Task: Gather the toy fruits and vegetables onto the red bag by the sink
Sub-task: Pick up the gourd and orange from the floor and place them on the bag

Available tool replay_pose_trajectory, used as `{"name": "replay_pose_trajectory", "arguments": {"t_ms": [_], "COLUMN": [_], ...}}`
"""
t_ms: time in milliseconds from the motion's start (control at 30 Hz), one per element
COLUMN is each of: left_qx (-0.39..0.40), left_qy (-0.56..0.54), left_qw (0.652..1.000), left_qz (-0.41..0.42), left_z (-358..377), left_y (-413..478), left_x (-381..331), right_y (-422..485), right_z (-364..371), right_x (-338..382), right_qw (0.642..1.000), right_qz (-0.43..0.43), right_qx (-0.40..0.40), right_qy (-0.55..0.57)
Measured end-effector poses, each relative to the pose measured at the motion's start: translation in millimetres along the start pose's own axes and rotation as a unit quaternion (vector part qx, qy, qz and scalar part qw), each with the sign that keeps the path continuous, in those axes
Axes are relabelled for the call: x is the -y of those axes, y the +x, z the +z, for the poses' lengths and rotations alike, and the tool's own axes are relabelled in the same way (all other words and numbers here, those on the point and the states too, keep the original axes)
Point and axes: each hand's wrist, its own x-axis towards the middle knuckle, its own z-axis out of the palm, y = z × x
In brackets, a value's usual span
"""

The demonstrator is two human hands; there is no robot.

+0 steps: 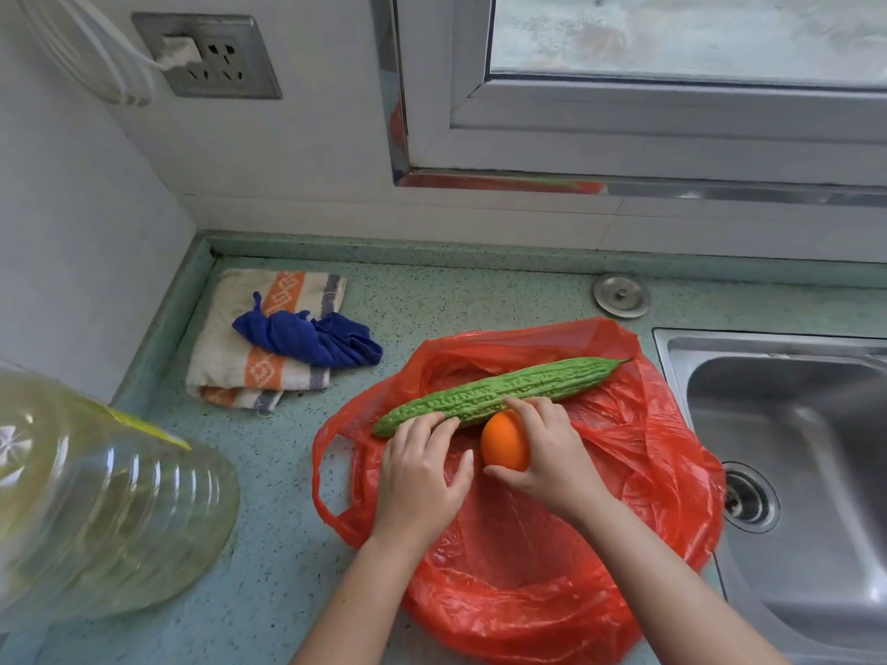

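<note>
A red plastic bag (pixel 600 535) lies flat on the green speckled counter, just left of the sink. A long bumpy green toy bitter gourd (pixel 499 392) lies across the bag's far half. My left hand (pixel 422 477) rests on the bag with its fingertips touching the gourd's near left end, holding nothing. My right hand (pixel 547 453) is wrapped around a toy orange (pixel 504 443), which sits low over the bag right beside the gourd.
A steel sink (pixel 792 453) with a drain is at the right. A folded striped towel (pixel 240 362) with a blue cloth (pixel 307 338) on it lies at the back left. A large clear oil jug (pixel 96 501) stands at the near left. A round metal cap (pixel 621 295) sits behind the bag.
</note>
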Motion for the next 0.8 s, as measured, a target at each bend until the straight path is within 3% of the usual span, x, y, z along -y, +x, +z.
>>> {"name": "replay_pose_trajectory", "arguments": {"t_ms": [500,800], "left_qx": [0.009,0.014], "left_qy": [0.025,0.041], "left_qw": [1.0,0.999], "left_qz": [-0.005,0.0], "left_z": [0,-4], "left_y": [-4,-8], "left_x": [2,-2], "right_y": [-5,-20], "right_z": [11,0], "right_x": [3,1], "right_qw": [0.999,0.999], "right_qz": [-0.043,-0.021], "right_qx": [0.001,-0.016], "right_qy": [0.021,0.034]}}
